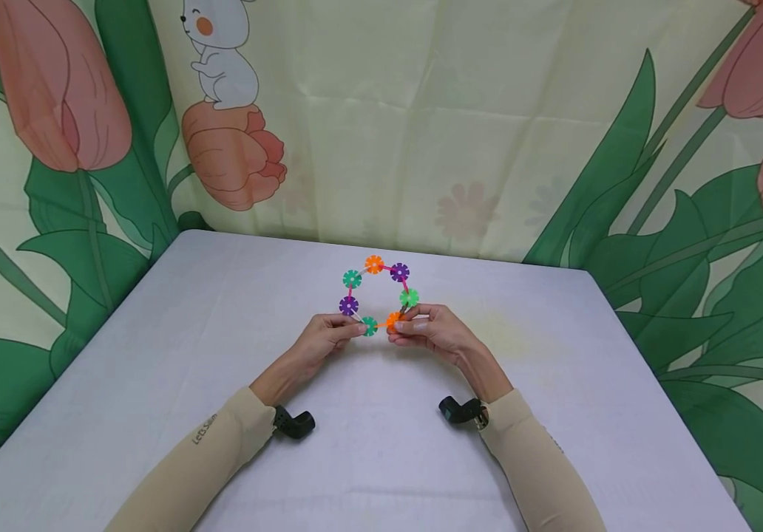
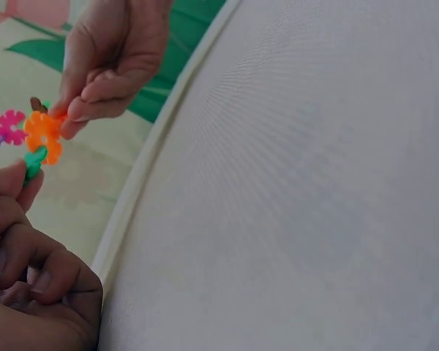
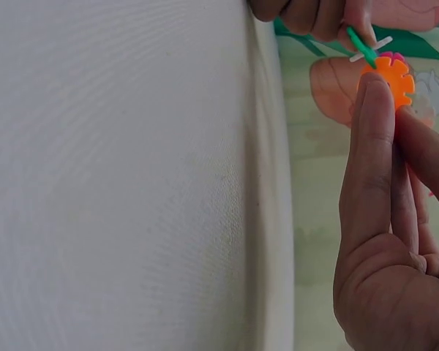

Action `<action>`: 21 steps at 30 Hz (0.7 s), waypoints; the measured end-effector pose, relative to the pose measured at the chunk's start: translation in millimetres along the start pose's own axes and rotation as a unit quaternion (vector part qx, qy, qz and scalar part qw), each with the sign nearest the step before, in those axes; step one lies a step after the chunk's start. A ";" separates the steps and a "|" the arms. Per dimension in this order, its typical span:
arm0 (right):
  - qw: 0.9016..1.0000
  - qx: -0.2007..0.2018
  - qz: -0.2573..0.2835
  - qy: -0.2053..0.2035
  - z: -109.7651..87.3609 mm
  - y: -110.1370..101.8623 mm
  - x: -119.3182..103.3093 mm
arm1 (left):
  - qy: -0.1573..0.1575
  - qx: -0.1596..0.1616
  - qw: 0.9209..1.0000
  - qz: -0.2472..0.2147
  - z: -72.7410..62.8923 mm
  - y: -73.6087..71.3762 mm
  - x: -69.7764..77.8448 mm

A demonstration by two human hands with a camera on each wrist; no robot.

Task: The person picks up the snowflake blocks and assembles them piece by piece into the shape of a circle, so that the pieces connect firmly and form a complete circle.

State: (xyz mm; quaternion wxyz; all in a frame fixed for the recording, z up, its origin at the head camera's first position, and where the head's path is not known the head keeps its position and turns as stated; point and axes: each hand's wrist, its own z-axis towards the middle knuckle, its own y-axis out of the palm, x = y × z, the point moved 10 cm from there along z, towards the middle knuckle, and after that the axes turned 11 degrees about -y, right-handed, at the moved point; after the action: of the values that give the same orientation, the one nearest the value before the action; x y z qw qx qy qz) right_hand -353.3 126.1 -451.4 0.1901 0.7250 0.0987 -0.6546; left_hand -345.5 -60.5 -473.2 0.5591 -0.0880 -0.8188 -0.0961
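A ring of interlocking snowflake discs [image 1: 399,273] is held up above the white table, between both hands. Orange, purple, teal and light green discs face me, joined by others seen edge-on. My left hand [image 1: 320,336] pinches the ring at its lower left, beside a teal disc [image 1: 370,326]; in the left wrist view its thumb and finger grip a green disc [image 2: 34,162]. At the lower right, my right hand [image 1: 436,329] pinches an orange disc [image 1: 392,321], which shows between thumb and fingers in the right wrist view [image 3: 399,80].
The table [image 1: 368,458] has a white cloth over it. Behind stands a curtain [image 1: 381,148] printed with tulips and a white animal. A black wrist camera [image 1: 295,423] sits on the left sleeve, another black camera [image 1: 459,410] on the right.
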 end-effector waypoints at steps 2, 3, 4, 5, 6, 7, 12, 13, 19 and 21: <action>1.000 0.002 -0.002 0.000 -0.1 0.3 -0.7 | -0.001 0.001 1.000 -0.003 0.0 -0.3 -0.3; 1.000 0.002 -0.003 -0.001 -0.2 0.2 -0.8 | -0.001 0.001 1.000 -0.005 -0.1 -0.5 -0.5; 1.000 0.003 -0.003 -0.001 -0.1 0.2 -0.5 | 0.000 0.002 1.000 -0.006 0.0 -0.7 -0.7; 1.000 0.003 -0.003 -0.002 0.0 0.2 -0.4 | 0.001 0.001 1.000 -0.008 0.1 -0.7 -0.8; 1.000 0.004 -0.003 -0.002 0.0 -0.1 -0.1 | 0.001 0.001 1.000 -0.009 0.4 -0.7 -1.0; 1.000 0.003 -0.001 -0.002 0.1 -0.1 0.3 | 0.001 0.001 1.000 -0.010 0.7 -0.8 -1.4; 1.000 -0.001 0.008 -0.003 0.6 -0.2 2.7 | 0.001 -0.002 1.000 -0.010 2.5 -0.3 -2.6; 1.000 -0.002 0.010 -0.003 0.7 0.0 3.1 | 0.001 -0.003 1.000 -0.010 2.5 -0.2 -2.5; 1.000 -0.005 0.008 -0.002 1.5 2.4 4.3 | 0.010 0.000 1.000 -0.013 1.2 -1.5 -1.1; 1.000 -0.005 0.006 -0.003 1.8 3.3 4.3 | 0.010 0.002 1.000 -0.013 0.2 -1.8 -0.9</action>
State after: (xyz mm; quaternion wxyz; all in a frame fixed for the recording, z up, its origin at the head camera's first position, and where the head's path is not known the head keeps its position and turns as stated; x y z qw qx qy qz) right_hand -353.1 122.0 -455.3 0.1981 0.7225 0.0976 -0.6551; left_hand -345.8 -62.2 -474.2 0.5660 -0.0750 -0.8145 -0.1029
